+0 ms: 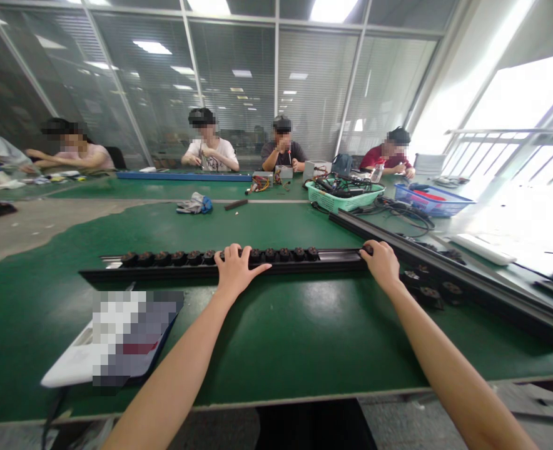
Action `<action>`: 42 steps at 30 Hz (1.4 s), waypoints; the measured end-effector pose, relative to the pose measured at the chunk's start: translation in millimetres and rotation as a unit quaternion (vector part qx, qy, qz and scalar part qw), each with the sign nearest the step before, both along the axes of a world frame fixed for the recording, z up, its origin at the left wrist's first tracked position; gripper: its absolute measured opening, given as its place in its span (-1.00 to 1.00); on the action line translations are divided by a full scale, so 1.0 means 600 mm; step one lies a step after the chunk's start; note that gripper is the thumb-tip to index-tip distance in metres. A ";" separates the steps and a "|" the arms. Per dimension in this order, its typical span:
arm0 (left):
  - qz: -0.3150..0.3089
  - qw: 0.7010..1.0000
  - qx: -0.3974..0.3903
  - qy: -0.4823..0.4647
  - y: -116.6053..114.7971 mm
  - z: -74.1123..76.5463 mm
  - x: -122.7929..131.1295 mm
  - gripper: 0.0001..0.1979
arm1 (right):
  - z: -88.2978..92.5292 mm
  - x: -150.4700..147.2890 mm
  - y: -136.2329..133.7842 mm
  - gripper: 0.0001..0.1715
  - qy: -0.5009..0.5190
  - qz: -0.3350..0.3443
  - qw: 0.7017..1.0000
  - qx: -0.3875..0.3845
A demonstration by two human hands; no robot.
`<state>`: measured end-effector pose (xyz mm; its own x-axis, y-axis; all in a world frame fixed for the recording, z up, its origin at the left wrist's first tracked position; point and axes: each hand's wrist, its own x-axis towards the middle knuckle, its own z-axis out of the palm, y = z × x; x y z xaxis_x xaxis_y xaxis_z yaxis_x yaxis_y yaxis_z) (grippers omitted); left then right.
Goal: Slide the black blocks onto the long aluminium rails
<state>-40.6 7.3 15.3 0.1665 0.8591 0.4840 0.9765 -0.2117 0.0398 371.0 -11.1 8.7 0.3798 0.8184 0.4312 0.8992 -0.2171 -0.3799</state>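
Across the tabletop (323,344), my black rail (304,267) lies roughly parallel to the near edge; another rail (445,269) slants toward the right edge. A row of black units (179,257) fills mine past its middle, leaving the right stretch bare: partly done, I judge. My left hand (234,270) spreads, unclenched, over the row. Loose units (430,292) lie by the other rail; my right hand (383,265) pinches a dark piece (366,249) at my rail's right end.
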 end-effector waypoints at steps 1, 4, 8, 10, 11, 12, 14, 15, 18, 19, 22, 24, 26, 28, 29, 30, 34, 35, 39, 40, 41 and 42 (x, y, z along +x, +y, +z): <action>-0.001 1.000 -0.001 -0.001 0.000 0.000 0.000 -0.15 | 0.000 0.000 0.000 -0.70 0.000 -0.002 1.000 0.000; -0.001 1.000 -0.004 -0.004 0.000 0.000 0.000 -0.16 | 0.000 -0.002 -0.001 -0.69 -0.001 -0.006 1.000 -0.004; 0.002 1.000 -0.004 -0.001 0.000 0.000 0.000 -0.16 | 0.002 -0.005 -0.002 -0.68 -0.005 -0.010 1.000 -0.014; 0.004 1.000 -0.004 0.002 0.000 0.000 0.000 -0.16 | 0.004 -0.006 -0.003 -0.68 -0.008 -0.016 1.000 -0.020; 0.004 1.000 -0.003 0.004 0.000 0.000 0.000 -0.16 | 0.004 -0.006 -0.004 -0.68 -0.011 -0.019 0.999 -0.024; 0.005 1.000 -0.003 0.005 0.000 0.000 0.000 -0.16 | 0.005 -0.007 -0.004 -0.67 -0.013 -0.022 0.999 -0.028; 0.005 1.000 -0.003 0.006 0.000 0.000 0.000 -0.16 | 0.006 -0.008 -0.005 -0.66 -0.021 -0.028 0.999 -0.036; 0.005 1.000 -0.003 0.006 0.000 0.001 0.000 -0.16 | 0.007 -0.008 -0.006 -0.65 -0.025 -0.030 0.998 -0.041; 0.005 1.000 -0.006 0.004 0.000 0.001 0.000 -0.16 | 0.010 -0.010 -0.007 -0.63 -0.039 -0.036 0.997 -0.052; 0.005 1.000 -0.007 0.002 0.000 0.001 0.000 -0.17 | 0.010 -0.011 -0.008 -0.62 -0.044 -0.037 0.997 -0.056; 0.002 1.000 -0.008 -0.004 0.000 0.001 0.000 -0.17 | 0.011 -0.013 -0.008 -0.63 -0.057 -0.039 0.996 -0.059; 0.000 1.000 -0.006 -0.005 0.001 0.000 -0.001 -0.17 | 0.011 -0.013 -0.007 -0.63 -0.060 -0.038 0.996 -0.059; 0.001 1.000 -0.005 -0.003 0.001 -0.001 -0.001 -0.17 | 0.010 -0.014 -0.007 -0.64 -0.059 -0.036 0.996 -0.057; 0.001 1.000 -0.004 -0.001 0.002 -0.001 -0.001 -0.16 | 0.009 -0.013 -0.006 -0.64 -0.057 -0.034 0.996 -0.056; 0.000 1.000 -0.003 -0.001 0.002 -0.001 -0.001 -0.16 | 0.009 -0.013 -0.006 -0.64 -0.056 -0.033 0.996 -0.055; 0.000 1.000 -0.004 -0.001 0.002 -0.001 -0.001 -0.15 | 0.009 -0.013 -0.006 -0.64 -0.055 -0.033 0.996 -0.055; 0.002 1.000 -0.006 -0.002 0.001 -0.001 0.000 -0.17 | 0.008 -0.013 -0.006 -0.65 -0.053 -0.034 0.997 -0.051; 0.003 1.000 -0.004 -0.001 0.001 -0.001 0.000 -0.17 | 0.008 -0.013 -0.006 -0.65 -0.051 -0.033 0.997 -0.050; 0.001 1.000 0.003 0.004 0.001 -0.001 0.000 -0.16 | 0.007 -0.010 -0.004 -0.65 -0.042 -0.029 0.998 -0.044; 0.000 1.000 0.003 0.003 0.001 -0.001 0.000 -0.15 | 0.006 -0.010 -0.004 -0.65 -0.042 -0.028 0.998 -0.042; 0.000 1.000 0.003 0.003 0.001 -0.001 0.000 -0.15 | 0.005 -0.009 -0.003 -0.65 -0.043 -0.027 0.998 -0.040; 0.000 1.000 0.003 0.001 0.001 -0.001 0.000 -0.15 | 0.005 -0.009 -0.003 -0.65 -0.043 -0.027 0.998 -0.039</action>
